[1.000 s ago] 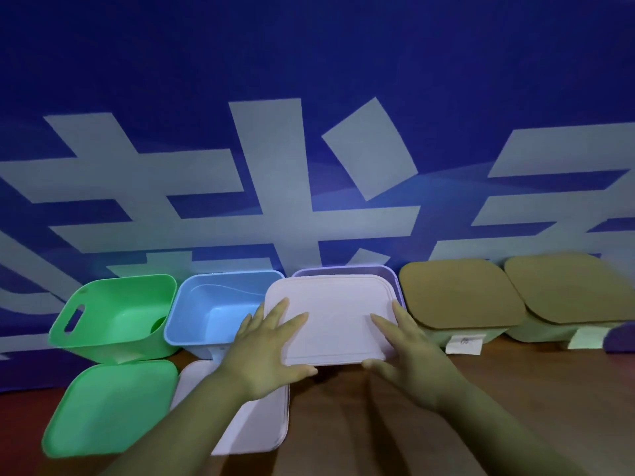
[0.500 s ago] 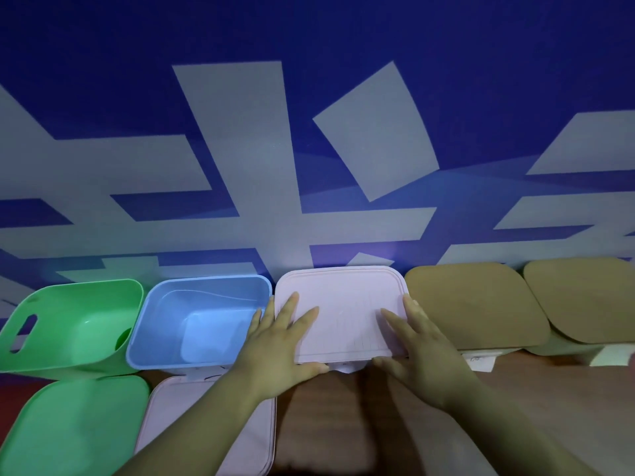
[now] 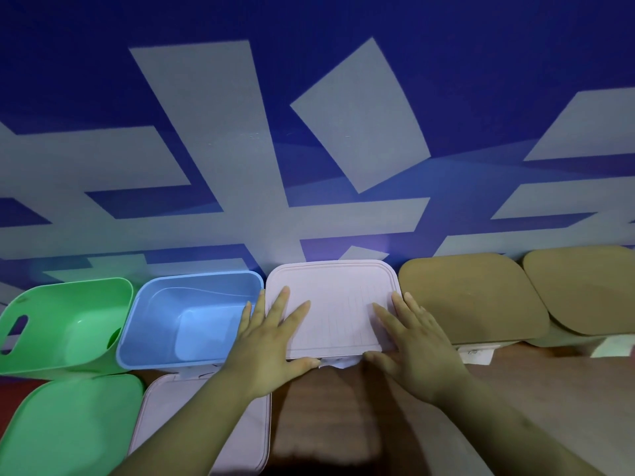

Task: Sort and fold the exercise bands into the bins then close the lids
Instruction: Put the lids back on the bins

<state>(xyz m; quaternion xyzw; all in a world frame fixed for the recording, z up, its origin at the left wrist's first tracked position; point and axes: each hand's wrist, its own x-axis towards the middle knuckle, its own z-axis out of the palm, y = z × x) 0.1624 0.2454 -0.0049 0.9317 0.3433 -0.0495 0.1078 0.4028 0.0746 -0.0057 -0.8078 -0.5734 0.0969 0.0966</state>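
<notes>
A pale pink lid (image 3: 335, 304) lies flat on top of the middle bin, which it hides. My left hand (image 3: 268, 341) rests palm down on the lid's left front corner, fingers spread. My right hand (image 3: 412, 345) lies flat on its right front corner. To the left stand an open blue bin (image 3: 192, 317) and an open green bin (image 3: 65, 324), both showing bare insides. A green lid (image 3: 68, 424) and a second pink lid (image 3: 165, 413) lie on the table in front of them. No exercise bands are visible.
Two bins with tan lids (image 3: 470, 300) (image 3: 584, 290) stand closed at the right, with paper labels (image 3: 477, 355) on their fronts. All bins line up against a blue and white wall (image 3: 309, 149). Brown tabletop (image 3: 343, 424) stretches in front between my arms.
The pink lid has been lowered and now sits square on the middle bin, hiding its purple rim. Both hands have flattened onto the lid's front corners. The camera has shifted closer.
</notes>
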